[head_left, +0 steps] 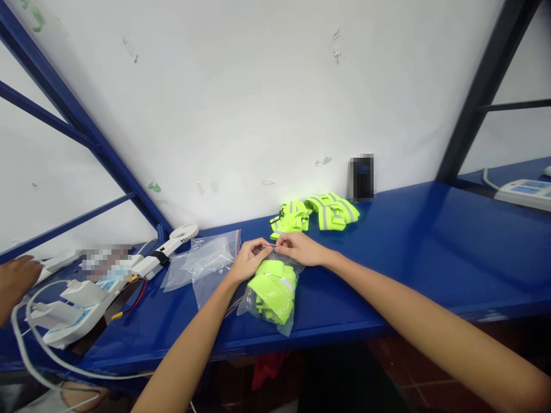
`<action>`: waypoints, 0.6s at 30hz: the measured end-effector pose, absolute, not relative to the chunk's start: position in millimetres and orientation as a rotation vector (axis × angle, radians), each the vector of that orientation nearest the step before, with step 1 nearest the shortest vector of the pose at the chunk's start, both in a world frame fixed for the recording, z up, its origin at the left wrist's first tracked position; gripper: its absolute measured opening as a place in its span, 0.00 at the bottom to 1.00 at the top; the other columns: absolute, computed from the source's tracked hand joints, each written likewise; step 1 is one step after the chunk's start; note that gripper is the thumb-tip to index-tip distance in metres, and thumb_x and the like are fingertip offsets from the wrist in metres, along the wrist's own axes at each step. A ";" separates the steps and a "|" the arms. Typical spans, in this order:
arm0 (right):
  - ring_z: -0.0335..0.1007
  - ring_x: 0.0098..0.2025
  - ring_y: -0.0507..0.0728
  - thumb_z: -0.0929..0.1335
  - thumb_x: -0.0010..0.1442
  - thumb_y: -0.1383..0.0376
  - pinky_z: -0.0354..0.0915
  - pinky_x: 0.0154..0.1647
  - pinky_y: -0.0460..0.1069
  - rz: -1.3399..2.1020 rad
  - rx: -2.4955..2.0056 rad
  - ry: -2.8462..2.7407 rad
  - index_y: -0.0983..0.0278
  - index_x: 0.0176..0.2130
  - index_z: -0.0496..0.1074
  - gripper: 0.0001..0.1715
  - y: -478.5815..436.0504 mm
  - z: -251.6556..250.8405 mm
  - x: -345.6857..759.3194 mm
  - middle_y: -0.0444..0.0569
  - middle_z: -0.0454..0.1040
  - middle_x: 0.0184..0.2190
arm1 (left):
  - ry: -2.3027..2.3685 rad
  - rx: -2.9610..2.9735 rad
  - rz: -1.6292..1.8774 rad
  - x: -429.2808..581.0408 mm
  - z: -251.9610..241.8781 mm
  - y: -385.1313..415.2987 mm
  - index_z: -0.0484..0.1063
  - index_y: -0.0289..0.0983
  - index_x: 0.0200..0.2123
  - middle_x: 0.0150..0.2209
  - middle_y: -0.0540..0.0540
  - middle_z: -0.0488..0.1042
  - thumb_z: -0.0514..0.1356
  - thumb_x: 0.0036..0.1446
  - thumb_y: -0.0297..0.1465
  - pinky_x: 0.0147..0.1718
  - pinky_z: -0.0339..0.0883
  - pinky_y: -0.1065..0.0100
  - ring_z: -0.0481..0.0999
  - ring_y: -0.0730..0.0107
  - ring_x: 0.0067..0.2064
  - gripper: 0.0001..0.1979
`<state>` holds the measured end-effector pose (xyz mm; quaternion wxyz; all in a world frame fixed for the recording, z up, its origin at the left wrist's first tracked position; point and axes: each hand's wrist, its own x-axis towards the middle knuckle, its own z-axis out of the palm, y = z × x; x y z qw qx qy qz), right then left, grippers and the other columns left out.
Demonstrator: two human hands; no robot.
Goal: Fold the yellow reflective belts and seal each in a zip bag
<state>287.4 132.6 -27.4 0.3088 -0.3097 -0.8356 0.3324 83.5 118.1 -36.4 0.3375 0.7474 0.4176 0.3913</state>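
A clear zip-lock bag (pixel 287 330) lies on the blue table with a folded neon-yellow reflective strap bundle (pixel 275 287) inside it. Both hands pinch the red-lined top edge of this bag, on its far side. My left hand (pixel 250 259) grips the left part of the seal between thumb and finger. Close by on the right, my right hand (pixel 301 248) pinches the same edge. Just behind the hands sit a loose yellow reflective bundle (pixel 293 217) and another folded one (pixel 338 212), both out of any bag.
Flat clear bags (pixel 206 258) lie left of my hands. Farther left are a small white fan (pixel 184 232), a white power strip (pixel 73 321) with plugs and cables, and another person's hand (pixel 19 281). A dark pixelated object (pixel 362 179) leans on the wall.
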 end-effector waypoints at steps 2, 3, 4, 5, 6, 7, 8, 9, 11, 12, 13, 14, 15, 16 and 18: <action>0.60 0.26 0.50 0.63 0.62 0.62 0.54 0.27 0.45 0.930 -0.804 -2.208 0.66 0.34 0.70 0.11 132.7 -27.9 287.0 0.42 0.66 0.23 | 1.078 1.950 1.033 85.4 -37.5 118.6 0.73 0.33 0.32 0.30 0.48 0.72 0.60 0.56 0.38 0.30 0.59 0.72 0.68 0.72 0.31 0.12; 0.59 0.26 0.50 0.63 0.62 0.62 0.54 0.28 0.45 0.934 -0.800 -2.207 0.66 0.34 0.69 0.11 132.8 -28.3 286.8 0.41 0.65 0.23 | 1.074 1.949 1.039 86.4 -38.3 118.9 0.73 0.33 0.32 0.30 0.47 0.72 0.60 0.56 0.38 0.30 0.59 0.72 0.68 0.71 0.31 0.12; 0.59 0.26 0.50 0.63 0.62 0.62 0.54 0.28 0.45 0.929 -0.798 -2.205 0.66 0.33 0.68 0.10 132.9 -28.8 286.5 0.41 0.65 0.24 | 1.072 1.947 1.042 87.2 -39.4 119.3 0.73 0.33 0.32 0.30 0.47 0.72 0.60 0.56 0.38 0.31 0.59 0.72 0.68 0.71 0.31 0.12; 0.59 0.26 0.50 0.63 0.61 0.63 0.54 0.28 0.45 0.918 -0.798 -2.203 0.66 0.31 0.67 0.10 133.2 -29.5 286.3 0.41 0.65 0.24 | 1.071 1.944 1.035 87.9 -40.5 119.7 0.73 0.33 0.32 0.30 0.48 0.72 0.60 0.56 0.38 0.31 0.59 0.72 0.68 0.71 0.31 0.12; 0.59 0.26 0.50 0.63 0.61 0.63 0.54 0.28 0.45 0.906 -0.802 -2.202 0.66 0.30 0.67 0.10 133.6 -30.2 286.1 0.41 0.65 0.24 | 1.071 1.941 1.021 88.3 -41.6 120.2 0.73 0.33 0.32 0.29 0.48 0.72 0.60 0.56 0.38 0.31 0.58 0.72 0.68 0.71 0.31 0.12; 0.58 0.26 0.50 0.63 0.61 0.63 0.54 0.28 0.45 0.894 -0.806 -2.204 0.66 0.29 0.67 0.10 134.1 -31.0 285.8 0.41 0.64 0.24 | 1.072 1.938 1.007 88.5 -42.5 120.7 0.72 0.33 0.31 0.29 0.48 0.71 0.60 0.56 0.37 0.31 0.58 0.72 0.67 0.72 0.31 0.12; 0.58 0.26 0.50 0.63 0.60 0.63 0.53 0.28 0.45 0.884 -0.808 -2.209 0.66 0.28 0.66 0.10 134.8 -31.7 285.5 0.41 0.64 0.23 | 1.075 1.936 0.996 88.5 -43.3 121.1 0.72 0.34 0.31 0.29 0.49 0.71 0.60 0.56 0.37 0.30 0.57 0.72 0.67 0.72 0.31 0.11; 0.58 0.26 0.50 0.63 0.60 0.64 0.53 0.28 0.45 0.880 -0.811 -2.216 0.66 0.28 0.66 0.10 135.6 -32.1 285.2 0.41 0.64 0.23 | 1.078 1.933 0.991 88.5 -43.8 121.4 0.71 0.34 0.30 0.28 0.50 0.70 0.60 0.57 0.37 0.30 0.57 0.72 0.66 0.73 0.31 0.11; 0.58 0.26 0.50 0.63 0.60 0.64 0.53 0.28 0.45 0.883 -0.820 -2.236 0.66 0.28 0.67 0.10 137.4 -31.9 284.5 0.41 0.64 0.23 | 1.074 1.921 0.993 88.6 -43.6 121.7 0.70 0.34 0.30 0.28 0.51 0.69 0.59 0.57 0.36 0.30 0.56 0.73 0.65 0.74 0.30 0.11; 0.58 0.26 0.50 0.63 0.59 0.64 0.53 0.28 0.45 0.890 -0.823 -2.246 0.66 0.28 0.67 0.10 138.1 -31.1 284.1 0.41 0.64 0.23 | 1.066 1.915 0.990 88.8 -43.0 121.7 0.70 0.34 0.30 0.27 0.51 0.68 0.59 0.58 0.36 0.30 0.56 0.73 0.65 0.74 0.30 0.11; 0.59 0.26 0.50 0.63 0.59 0.64 0.53 0.28 0.45 0.897 -0.828 -2.254 0.66 0.28 0.67 0.10 138.5 -29.9 283.8 0.41 0.65 0.23 | 1.055 1.911 0.981 89.1 -42.1 121.6 0.70 0.34 0.30 0.27 0.51 0.68 0.58 0.58 0.37 0.30 0.56 0.73 0.64 0.74 0.30 0.11; 0.59 0.26 0.50 0.63 0.59 0.64 0.53 0.28 0.45 0.901 -0.834 -2.262 0.66 0.28 0.67 0.10 138.7 -28.2 283.6 0.42 0.65 0.23 | 1.042 1.914 0.967 89.5 -41.1 121.5 0.70 0.34 0.30 0.27 0.51 0.68 0.58 0.58 0.37 0.30 0.56 0.73 0.64 0.74 0.30 0.12; 0.60 0.26 0.50 0.63 0.59 0.64 0.54 0.28 0.45 0.904 -0.841 -2.266 0.66 0.28 0.67 0.10 138.4 -26.3 283.6 0.42 0.66 0.23 | 1.033 1.922 0.948 90.0 -40.1 121.5 0.71 0.34 0.31 0.28 0.51 0.69 0.58 0.58 0.38 0.30 0.56 0.73 0.64 0.74 0.30 0.12; 0.60 0.26 0.50 0.63 0.58 0.64 0.54 0.28 0.45 0.902 -0.851 -2.267 0.66 0.28 0.67 0.10 137.7 -24.2 283.8 0.42 0.66 0.23 | 1.028 1.933 0.933 90.4 -39.4 121.6 0.71 0.34 0.32 0.28 0.51 0.69 0.58 0.58 0.38 0.30 0.56 0.72 0.65 0.74 0.30 0.12; 0.59 0.26 0.50 0.63 0.59 0.64 0.53 0.28 0.45 0.896 -0.873 -2.273 0.66 0.27 0.67 0.11 135.6 -20.2 285.1 0.42 0.66 0.23 | 1.037 1.931 0.923 90.7 -39.4 122.3 0.72 0.33 0.32 0.28 0.51 0.70 0.59 0.57 0.39 0.30 0.55 0.72 0.64 0.74 0.30 0.13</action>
